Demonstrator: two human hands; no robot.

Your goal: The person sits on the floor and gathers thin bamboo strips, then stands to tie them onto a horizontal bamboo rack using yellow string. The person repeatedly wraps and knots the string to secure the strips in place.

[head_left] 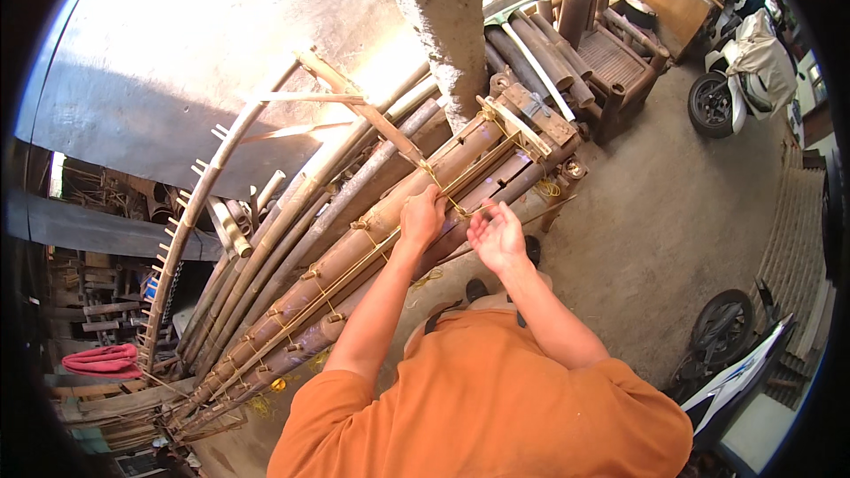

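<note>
Long bamboo poles [354, 241] lie side by side in front of me, running from lower left to upper right. Yellow cord [459, 210] is tied round them at intervals, with thin strips along the top. Over the near poles, my left hand [423, 217] has its fingers closed beside a lashing; what they grip is hidden. To its right, my right hand [498, 235] is palm up, pinching the cord between thumb and forefinger, the other fingers loosely curled. A slanting bamboo piece [390, 131] meets the poles just beyond my left hand.
A curved bamboo frame with pegs [181, 230] rises at the left. A concrete pillar [438, 22] stands beyond the poles. A wooden block [540, 115] sits at their right end. Motorcycles [739, 80] stand at the right, and a pink cloth [99, 360] hangs lower left.
</note>
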